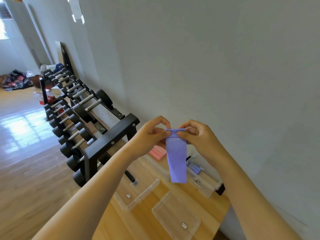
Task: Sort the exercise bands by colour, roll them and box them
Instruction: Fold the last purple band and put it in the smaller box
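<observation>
A purple exercise band (pixel 176 158) hangs straight down in front of me, its top edge folded over into the start of a roll. My left hand (pixel 152 134) pinches the left end of that top edge. My right hand (pixel 195 134) pinches the right end. Below the hands, on the wooden table (pixel 181 189), rolled pink bands (pixel 157 152) lie in a clear box (pixel 155 161). Rolled purple bands (pixel 195 168) lie in another clear box (pixel 206 186) by the wall. A black band (pixel 129 176) lies in a third clear box (pixel 138 193).
A clear lid (pixel 176 215) lies on the table near me. A black dumbbell rack (pixel 90 122) full of dumbbells stands left of the table along the grey wall (pixel 207 66). Wooden floor stretches to the left, with bags at the far end.
</observation>
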`<state>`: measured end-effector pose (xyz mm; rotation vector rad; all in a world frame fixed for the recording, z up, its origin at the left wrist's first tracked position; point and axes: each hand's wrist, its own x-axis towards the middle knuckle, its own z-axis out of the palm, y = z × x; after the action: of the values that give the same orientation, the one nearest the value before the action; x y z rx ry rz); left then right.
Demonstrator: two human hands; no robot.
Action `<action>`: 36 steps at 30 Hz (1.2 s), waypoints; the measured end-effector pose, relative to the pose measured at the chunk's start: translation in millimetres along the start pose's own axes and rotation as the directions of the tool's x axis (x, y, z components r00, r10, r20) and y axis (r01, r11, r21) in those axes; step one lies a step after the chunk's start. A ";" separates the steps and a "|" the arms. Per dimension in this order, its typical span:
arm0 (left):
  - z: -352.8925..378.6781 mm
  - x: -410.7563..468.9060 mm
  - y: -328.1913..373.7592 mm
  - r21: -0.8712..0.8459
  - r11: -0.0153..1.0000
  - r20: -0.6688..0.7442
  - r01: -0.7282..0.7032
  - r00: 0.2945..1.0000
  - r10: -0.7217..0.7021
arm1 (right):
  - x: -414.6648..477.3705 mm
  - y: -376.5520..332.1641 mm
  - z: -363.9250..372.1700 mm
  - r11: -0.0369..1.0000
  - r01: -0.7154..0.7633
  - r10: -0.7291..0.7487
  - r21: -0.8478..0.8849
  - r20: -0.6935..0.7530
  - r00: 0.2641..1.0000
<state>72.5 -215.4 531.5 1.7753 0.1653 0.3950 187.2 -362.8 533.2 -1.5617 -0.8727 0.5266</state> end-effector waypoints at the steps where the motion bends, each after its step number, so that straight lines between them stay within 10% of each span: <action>1: 0.1 0.1 2.1 0.002 1.000 0.013 0.002 1.000 -0.003 | -1.8 -1.0 -1.3 1.000 -0.007 0.007 0.002 0.033 0.999; 16: 45.0 18.4 10.7 -0.503 0.861 0.044 0.067 0.998 -0.052 | 2.1 4.2 -56.1 0.874 -0.080 -0.026 0.479 0.209 0.978; 36: 85.5 29.1 8.9 0.046 0.993 -0.182 -0.111 0.976 0.117 | -8.7 14.9 -89.2 0.997 0.053 -0.055 0.050 0.023 0.998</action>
<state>128.7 -286.5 528.6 1.7867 0.2029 0.6445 252.5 -425.9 534.2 -1.4854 -0.9114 0.5257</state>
